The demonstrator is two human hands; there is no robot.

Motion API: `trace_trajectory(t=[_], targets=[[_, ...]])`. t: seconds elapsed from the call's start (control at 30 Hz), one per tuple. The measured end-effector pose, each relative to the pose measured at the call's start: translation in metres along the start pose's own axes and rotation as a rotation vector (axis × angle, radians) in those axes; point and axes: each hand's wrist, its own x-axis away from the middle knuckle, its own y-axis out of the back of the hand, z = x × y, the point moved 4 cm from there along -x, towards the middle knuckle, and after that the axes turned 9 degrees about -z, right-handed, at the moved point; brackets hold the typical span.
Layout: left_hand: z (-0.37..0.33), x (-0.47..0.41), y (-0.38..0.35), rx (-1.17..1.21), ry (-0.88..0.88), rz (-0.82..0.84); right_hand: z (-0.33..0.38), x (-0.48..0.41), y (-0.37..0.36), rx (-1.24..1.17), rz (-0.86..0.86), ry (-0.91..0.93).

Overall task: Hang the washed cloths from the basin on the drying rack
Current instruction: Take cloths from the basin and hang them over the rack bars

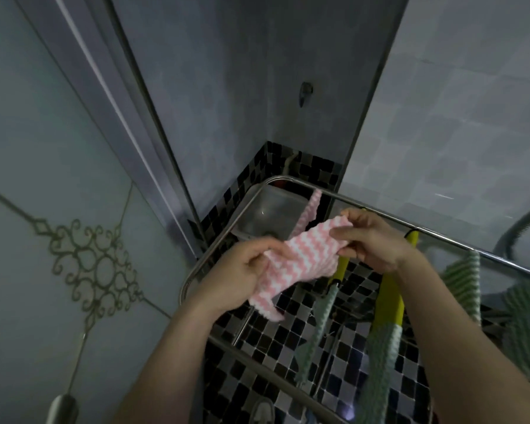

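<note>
Cloth [303,258], pink-and-white, is held stretched between both hands above the rack [280,178], mid-frame. The left hand [242,266], at its 8 o'clock, pinches the lower part, thumb on top and fingers curled under. The right hand [371,240], at 2 o'clock, pinches the upper corner between thumb and fingertips (wrist bent downward). Both forearms reach in from 6 o'clock. The basin [266,215] sits at 12 o'clock; green cloths [468,276] hang at 4 o'clock.

Left hand [242,272] bare, right hand [372,240] bare, left forearm [178,341] and right forearm [447,319] uncovered down to the view's lower edge
</note>
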Motion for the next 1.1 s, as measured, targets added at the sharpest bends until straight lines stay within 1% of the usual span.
trace_trajectory(t=[0.07,0.13,0.2,0.3,0.43,0.5,0.6,0.67,0.7,0.73,0.8,0.83,0.9,0.97,1.03,1.1], targets=[[0.020,0.005,-0.006,-0.087,0.092,0.030,-0.009,-0.014,-0.010,0.233,-0.033,0.003],[0.046,0.008,-0.008,-0.158,0.185,-0.015,-0.023,-0.028,-0.025,0.445,-0.071,0.026],[0.067,0.012,-0.005,-0.174,0.258,-0.075,-0.040,-0.041,-0.045,0.599,-0.095,0.095],[0.082,0.018,-0.003,-0.281,0.267,-0.082,-0.055,-0.051,-0.072,0.738,-0.143,0.208],[0.090,0.017,-0.003,-0.490,0.250,-0.052,-0.058,-0.060,-0.093,0.717,-0.198,0.234],[0.094,0.015,-0.003,-0.579,0.244,-0.047,-0.057,-0.062,-0.099,0.713,-0.183,0.251],[0.111,0.011,-0.007,-0.652,0.259,-0.017,-0.056,-0.058,-0.102,0.777,-0.175,0.336],[0.123,0.010,-0.011,-0.712,0.255,0.003,-0.057,-0.053,-0.095,0.827,-0.234,0.380],[0.126,0.010,-0.013,-0.754,0.230,-0.015,-0.060,-0.050,-0.088,0.851,-0.291,0.379],[0.123,0.010,-0.013,-0.774,0.202,-0.056,-0.063,-0.048,-0.080,0.857,-0.351,0.349],[0.114,0.011,-0.015,-0.709,0.175,-0.107,-0.073,-0.044,-0.066,0.818,-0.415,0.241],[0.111,0.012,-0.018,-0.639,0.177,-0.089,-0.080,-0.043,-0.062,0.786,-0.405,0.172],[0.103,0.014,-0.026,-0.530,0.204,0.002,-0.092,-0.042,-0.061,0.680,-0.341,0.024],[0.100,0.014,-0.033,-0.537,0.188,0.072,-0.100,-0.039,-0.066,0.529,-0.293,-0.085],[0.100,0.014,-0.034,-0.584,0.162,0.081,-0.105,-0.039,-0.070,0.457,-0.304,-0.111],[0.102,0.013,-0.033,-0.623,0.131,0.090,-0.106,-0.041,-0.073,0.448,-0.331,-0.123]])
